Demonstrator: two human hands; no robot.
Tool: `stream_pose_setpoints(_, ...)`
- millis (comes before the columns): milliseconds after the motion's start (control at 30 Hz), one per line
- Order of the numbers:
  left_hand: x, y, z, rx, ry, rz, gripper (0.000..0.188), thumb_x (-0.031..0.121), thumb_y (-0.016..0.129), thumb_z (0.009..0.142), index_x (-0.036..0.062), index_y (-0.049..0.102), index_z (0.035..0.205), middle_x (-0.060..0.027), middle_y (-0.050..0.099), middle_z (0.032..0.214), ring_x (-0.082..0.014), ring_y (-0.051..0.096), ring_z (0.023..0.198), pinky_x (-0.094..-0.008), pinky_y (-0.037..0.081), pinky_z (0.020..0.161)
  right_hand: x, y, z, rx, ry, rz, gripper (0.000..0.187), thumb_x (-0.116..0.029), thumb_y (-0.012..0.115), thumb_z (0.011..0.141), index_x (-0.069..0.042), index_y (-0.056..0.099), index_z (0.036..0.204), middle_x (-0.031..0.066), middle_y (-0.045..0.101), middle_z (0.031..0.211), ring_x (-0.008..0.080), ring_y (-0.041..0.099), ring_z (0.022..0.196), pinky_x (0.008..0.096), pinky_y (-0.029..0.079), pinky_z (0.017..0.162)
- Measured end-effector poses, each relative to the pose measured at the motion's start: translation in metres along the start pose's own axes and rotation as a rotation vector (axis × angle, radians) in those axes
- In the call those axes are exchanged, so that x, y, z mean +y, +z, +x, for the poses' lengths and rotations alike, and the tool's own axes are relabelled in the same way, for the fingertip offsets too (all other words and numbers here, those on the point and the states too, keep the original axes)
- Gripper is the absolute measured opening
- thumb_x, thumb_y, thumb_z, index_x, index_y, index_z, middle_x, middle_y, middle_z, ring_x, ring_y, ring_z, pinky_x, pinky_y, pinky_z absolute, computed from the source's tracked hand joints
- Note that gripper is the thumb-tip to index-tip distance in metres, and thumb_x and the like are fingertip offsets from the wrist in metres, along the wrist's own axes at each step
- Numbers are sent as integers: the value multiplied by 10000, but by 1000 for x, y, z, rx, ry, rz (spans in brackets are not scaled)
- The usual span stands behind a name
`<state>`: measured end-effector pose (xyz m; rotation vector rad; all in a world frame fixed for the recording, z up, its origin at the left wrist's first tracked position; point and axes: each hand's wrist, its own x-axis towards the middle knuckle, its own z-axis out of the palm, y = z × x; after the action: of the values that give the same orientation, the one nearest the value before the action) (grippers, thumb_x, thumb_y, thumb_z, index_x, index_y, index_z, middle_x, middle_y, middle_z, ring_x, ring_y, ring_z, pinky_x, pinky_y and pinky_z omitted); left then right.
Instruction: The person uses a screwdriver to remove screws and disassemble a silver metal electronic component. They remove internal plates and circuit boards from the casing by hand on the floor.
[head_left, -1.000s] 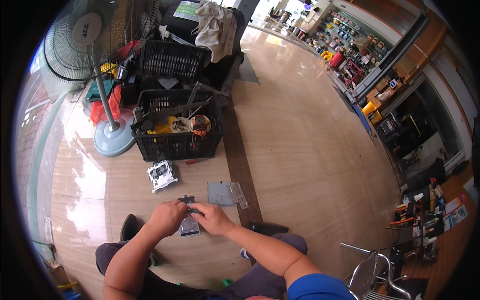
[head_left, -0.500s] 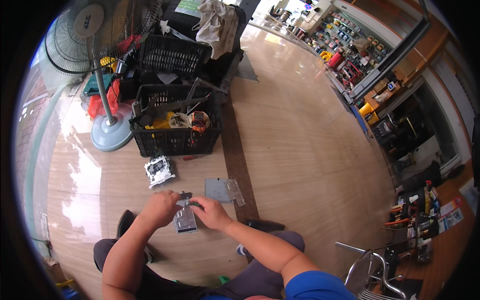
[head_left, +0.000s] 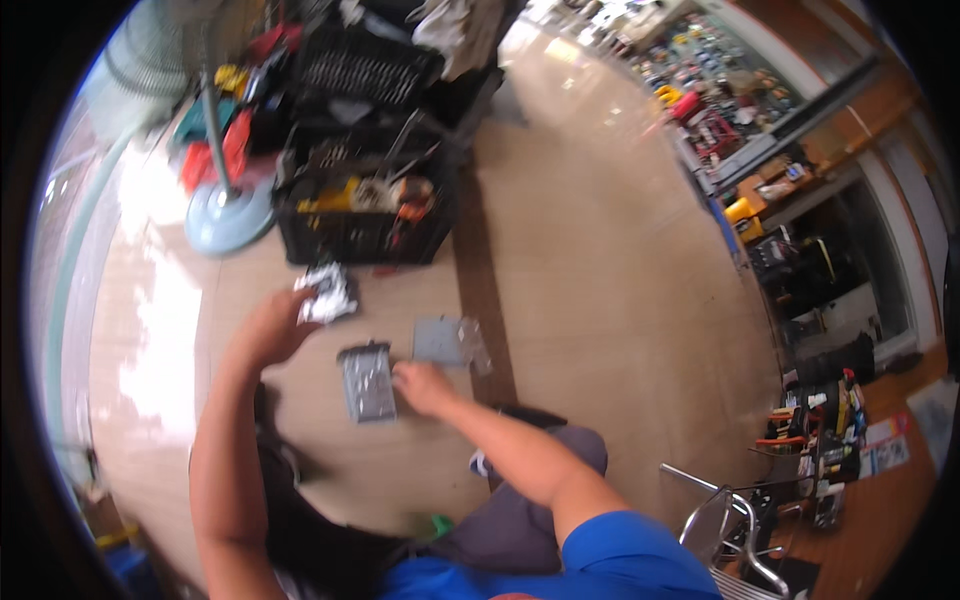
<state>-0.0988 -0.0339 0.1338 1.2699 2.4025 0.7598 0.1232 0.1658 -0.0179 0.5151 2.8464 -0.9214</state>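
Observation:
My left hand (head_left: pixel 277 325) reaches to a silver-white mechanical part (head_left: pixel 330 292) on the floor. Its thumb and fingers are apart at the near left edge of that part; blur hides whether they touch it. A grey, flat, box-like casing (head_left: pixel 369 388) with a dark strip along its far end lies between my hands. My right hand (head_left: pixel 425 387) is closed beside the casing's right edge. What its curled fingers hold, if anything, is hidden. Beyond the right hand lie a flat grey plate (head_left: pixel 436 341) and a clear plastic piece (head_left: pixel 474 345), overlapping.
A black crate (head_left: pixel 365 240) of tools stands ahead, with a small red-handled item (head_left: pixel 384 271) before it. Left of the crate is a fan's round base (head_left: pixel 228 222). A metal-framed chair (head_left: pixel 735 515) and a cluttered wooden bench (head_left: pixel 880 520) are at the right.
My left hand has left the casing and moved forward to the silver-white part. The casing has come down onto the floor. My right hand stays beside it. The view has shifted.

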Motion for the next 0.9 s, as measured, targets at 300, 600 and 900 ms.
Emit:
stream_pose_setpoints(300,-1,-3,2,-98,-69,42,458,265,677,905,28,589,1286,-217,666,1150,-393,607,1103,-449,477,956,0,10,1,58,-50,48,217,-184,630,902,-57,676,1073,194,676,976,397,642,936,461,516,820)
stream_pose_setpoints(600,7,1,3,-143,-92,85,453,288,669,913,57,593,1294,-205,667,1166,-380,612,1110,-455,483,953,-15,21,5,7,-125,-8,172,-198,629,912,-71,672,1020,161,686,975,359,657,926,451,528,799)
stream_pose_setpoints(900,0,7,6,-147,-36,79,441,273,668,911,56,593,1288,-207,677,1131,-389,621,1081,-467,491,930,-32,34,0,-176,-204,-104,208,-231,619,927,-69,663,1050,161,689,998,350,667,925,447,540,799)
